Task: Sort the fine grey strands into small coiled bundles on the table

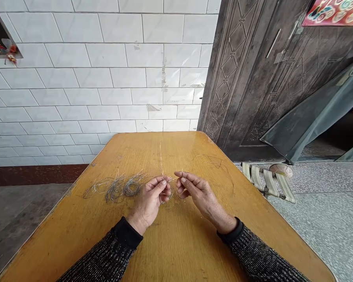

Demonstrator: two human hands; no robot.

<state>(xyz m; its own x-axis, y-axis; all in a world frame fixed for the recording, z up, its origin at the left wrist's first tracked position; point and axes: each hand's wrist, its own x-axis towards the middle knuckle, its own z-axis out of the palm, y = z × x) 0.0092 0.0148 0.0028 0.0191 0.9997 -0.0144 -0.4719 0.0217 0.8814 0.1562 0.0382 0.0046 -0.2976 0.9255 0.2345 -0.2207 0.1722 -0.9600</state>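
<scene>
Over the middle of the wooden table point(176, 243), my left hand point(153, 196) pinches a thin wire point(161, 156) between thumb and forefinger; the wire rises above the fingertips. A short distance to the right, my right hand point(197, 192) is closed in a pinch too, with a short wire tip showing above its forefinger. A small loop of wire hangs below and between both hands, partly hidden by the fingers. Left of my left hand lie several coiled bundles of grey wire point(114, 190), the nearest one point(131, 187) close to my knuckles.
Loose thin wires point(216, 161) lie at the table's right rear. The table's far edge meets a white tiled wall point(114, 86). A dark carved door point(232, 78) stands behind right, with a strapped folding stool point(267, 182) on the floor below it.
</scene>
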